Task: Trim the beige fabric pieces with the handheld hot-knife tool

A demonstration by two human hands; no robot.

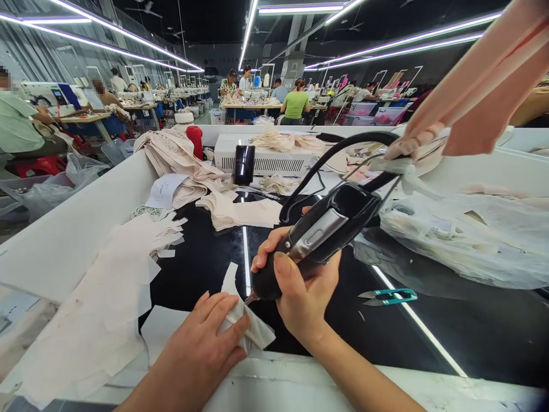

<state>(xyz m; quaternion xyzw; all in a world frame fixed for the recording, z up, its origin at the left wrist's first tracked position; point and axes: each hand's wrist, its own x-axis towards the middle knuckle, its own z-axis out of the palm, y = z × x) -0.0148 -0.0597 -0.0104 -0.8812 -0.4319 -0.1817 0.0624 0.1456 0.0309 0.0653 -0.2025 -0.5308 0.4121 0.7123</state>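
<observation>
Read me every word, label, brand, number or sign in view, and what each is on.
No text reads clearly.
Paper slip on the fabric bundle: print too small and blurred.
Triangle sign on the background pillar: symbol visible, any wording too small.
Back wall: faint characters, too blurred.
Tool in the right hand: no readable marking.

A garment workshop, shown by its sewing machines, stacked fabric pieces and seated workers.

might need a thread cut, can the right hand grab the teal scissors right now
Probably not: the right hand is wrapped around the black tool. Otherwise the way looks free, with the teal scissors uncovered to its right on the tabletop.
</observation>
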